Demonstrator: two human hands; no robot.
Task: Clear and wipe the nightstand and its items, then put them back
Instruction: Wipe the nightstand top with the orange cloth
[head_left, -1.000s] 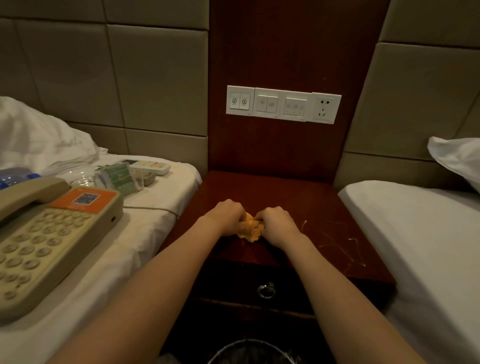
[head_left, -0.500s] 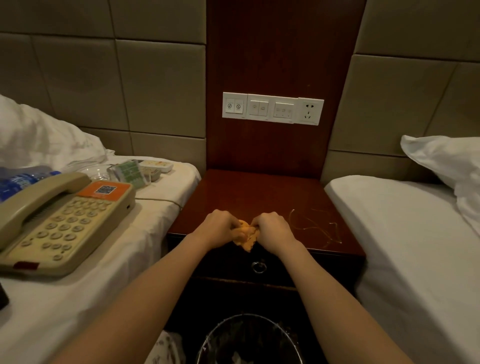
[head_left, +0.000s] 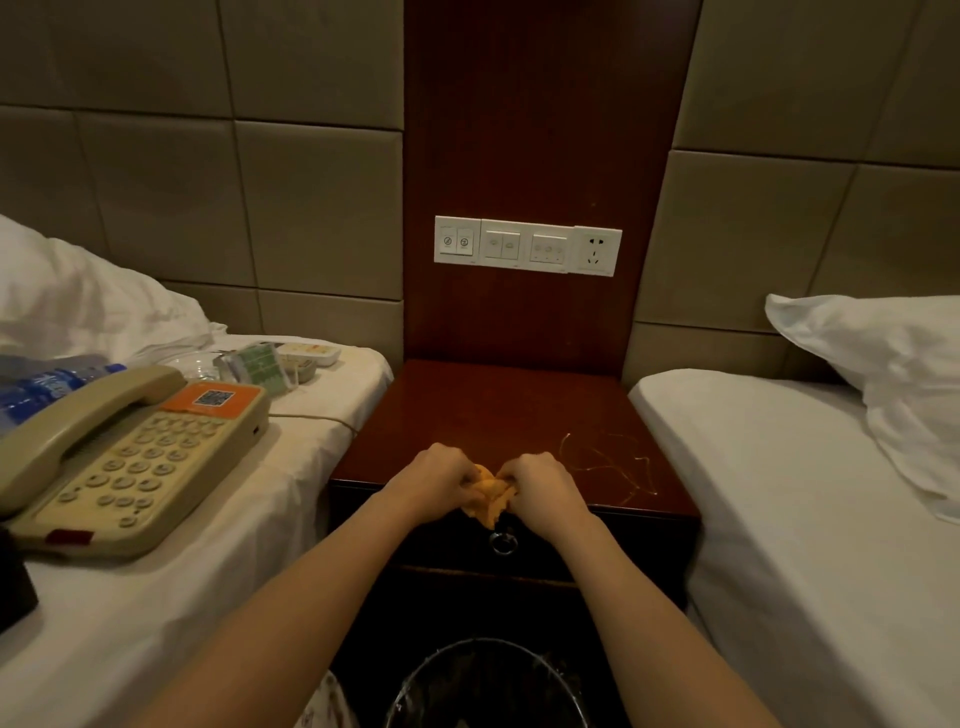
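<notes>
1. The dark red nightstand (head_left: 498, 410) stands between two beds; thin pale streaks (head_left: 608, 465) mark its top toward the right front.
2. The left bed (head_left: 156, 597) carries a beige telephone (head_left: 130, 457), a blue-labelled water bottle (head_left: 47, 387), a green packet (head_left: 260, 361) and a rumpled pillow (head_left: 78, 301).
3. The right bed (head_left: 805, 519) carries one white pillow (head_left: 883, 379).

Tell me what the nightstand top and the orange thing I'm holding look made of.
The nightstand top: reddish-brown wood or veneer, glossy finish, judging by its sheen and pale scratches. The orange cloth: probably soft fabric; it crumples into folds.
</notes>
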